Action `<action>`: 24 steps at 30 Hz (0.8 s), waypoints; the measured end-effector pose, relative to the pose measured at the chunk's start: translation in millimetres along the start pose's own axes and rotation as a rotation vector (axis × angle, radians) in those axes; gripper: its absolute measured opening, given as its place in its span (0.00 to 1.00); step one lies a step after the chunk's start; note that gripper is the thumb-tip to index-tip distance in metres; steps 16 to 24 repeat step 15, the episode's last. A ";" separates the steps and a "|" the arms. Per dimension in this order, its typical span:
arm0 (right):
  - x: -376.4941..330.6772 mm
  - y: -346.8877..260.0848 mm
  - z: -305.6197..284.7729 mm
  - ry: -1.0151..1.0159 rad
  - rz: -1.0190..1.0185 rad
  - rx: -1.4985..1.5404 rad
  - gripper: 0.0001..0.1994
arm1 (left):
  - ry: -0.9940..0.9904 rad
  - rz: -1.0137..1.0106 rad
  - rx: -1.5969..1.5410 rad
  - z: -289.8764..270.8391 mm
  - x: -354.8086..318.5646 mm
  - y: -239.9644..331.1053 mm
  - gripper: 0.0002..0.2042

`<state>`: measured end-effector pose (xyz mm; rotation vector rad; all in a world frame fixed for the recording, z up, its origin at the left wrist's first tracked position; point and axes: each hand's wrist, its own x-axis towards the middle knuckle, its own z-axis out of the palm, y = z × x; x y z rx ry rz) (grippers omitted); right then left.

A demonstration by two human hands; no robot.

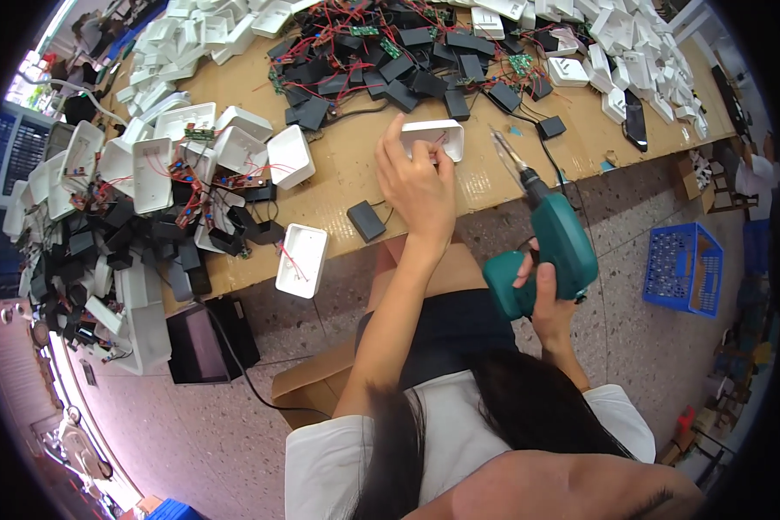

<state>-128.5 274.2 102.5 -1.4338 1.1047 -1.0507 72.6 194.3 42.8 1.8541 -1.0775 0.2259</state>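
Note:
My left hand [418,180] grips a white rectangular plastic housing [438,136] that rests on the cardboard-covered table [338,173]; a thin red wire shows inside it. My right hand [548,290] holds a teal electric screwdriver [548,247] by its handle, just off the table's near edge. The screwdriver's bit [504,149] points up and away, ending a short way right of the housing and not touching it.
Open white housings with red wiring [186,165] crowd the left of the table. Black boxes with circuit boards [390,61] are heaped at the back, with white covers [633,52] at the right. One black box [366,220] and one white housing [302,259] lie near the edge. A blue crate [683,267] stands on the floor.

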 end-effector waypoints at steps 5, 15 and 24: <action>-27.6 -25.5 -38.6 0.043 -0.031 -0.020 0.19 | -0.062 0.039 -0.048 -49.2 -0.1 29.7 0.12; -109.5 -71.2 -96.0 0.056 -0.090 0.106 0.20 | -0.751 -0.168 0.012 -179.3 23.7 58.2 0.42; -109.5 -71.2 -96.0 0.056 -0.090 0.106 0.20 | -0.751 -0.168 0.012 -179.3 23.7 58.2 0.42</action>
